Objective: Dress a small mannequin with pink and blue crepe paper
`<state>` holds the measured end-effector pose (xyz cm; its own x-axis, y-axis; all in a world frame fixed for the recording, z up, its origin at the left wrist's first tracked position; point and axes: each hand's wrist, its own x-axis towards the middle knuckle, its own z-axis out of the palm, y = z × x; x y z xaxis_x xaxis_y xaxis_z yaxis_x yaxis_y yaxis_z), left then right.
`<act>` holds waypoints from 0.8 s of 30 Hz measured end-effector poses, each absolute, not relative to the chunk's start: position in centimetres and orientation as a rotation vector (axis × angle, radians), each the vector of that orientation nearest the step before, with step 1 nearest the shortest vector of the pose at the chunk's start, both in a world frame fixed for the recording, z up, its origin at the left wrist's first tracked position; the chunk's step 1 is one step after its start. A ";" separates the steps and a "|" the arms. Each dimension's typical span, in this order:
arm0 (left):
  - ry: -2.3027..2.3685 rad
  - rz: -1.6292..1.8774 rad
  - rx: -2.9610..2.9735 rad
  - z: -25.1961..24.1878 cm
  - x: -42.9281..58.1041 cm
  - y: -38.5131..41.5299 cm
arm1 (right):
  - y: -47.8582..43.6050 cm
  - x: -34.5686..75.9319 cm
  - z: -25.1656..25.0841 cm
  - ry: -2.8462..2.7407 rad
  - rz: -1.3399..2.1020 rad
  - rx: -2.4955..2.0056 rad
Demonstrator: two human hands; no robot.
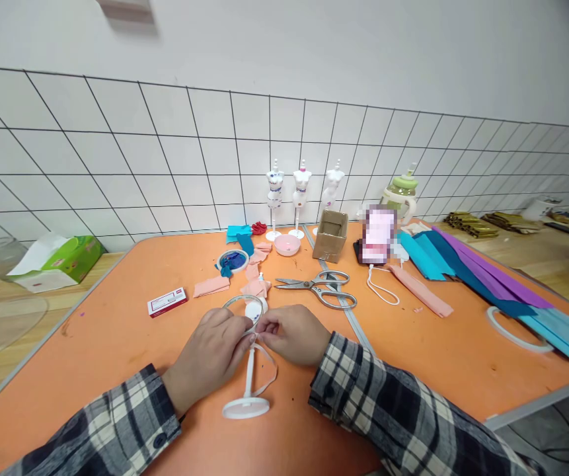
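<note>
In the middle of the table, close to me, a white stand has a round base [246, 408] and a thin upright pole [250, 373]. Over the pole is a thin pale ring [243, 299], with a small white piece [254, 309] showing through it. My left hand [215, 350] is closed on the ring's near left side, its thumb by the pole's top. My right hand [294, 334] pinches at the ring's right edge, where a narrow white ribbon [273, 379] seems to start and loops down beside the pole. The exact grip points are partly hidden by the fingers.
Open scissors [316, 287], pink cloth strips [212, 286], a red-and-white box [167, 302] and a pink bowl [287, 244] lie beyond my hands. Small mannequins [301, 188], a cardboard box [330, 236] and a phone [379, 235] stand behind. Coloured fabric [492, 277] covers the right side.
</note>
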<state>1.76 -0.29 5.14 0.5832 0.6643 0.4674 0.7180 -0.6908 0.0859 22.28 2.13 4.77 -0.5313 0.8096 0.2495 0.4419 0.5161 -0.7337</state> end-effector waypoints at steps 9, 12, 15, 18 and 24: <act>-1.100 -1.003 -2.930 6.0 2.0 -1.6 | 1.0 22.1 6.3 -2.259 0.877 -0.839; -0.997 -1.011 -3.008 6.1 1.6 -1.9 | 1.0 22.3 6.3 -2.129 1.292 -0.699; -1.025 -1.078 -3.040 6.4 0.0 -1.6 | 1.2 22.8 6.5 -1.931 1.689 -0.418; -1.230 -1.303 -2.777 6.9 -2.7 0.2 | 1.7 23.5 6.6 -1.667 1.767 -0.314; -1.029 -0.709 -2.550 6.6 -7.6 5.2 | 4.1 24.4 4.9 -1.382 1.681 -0.701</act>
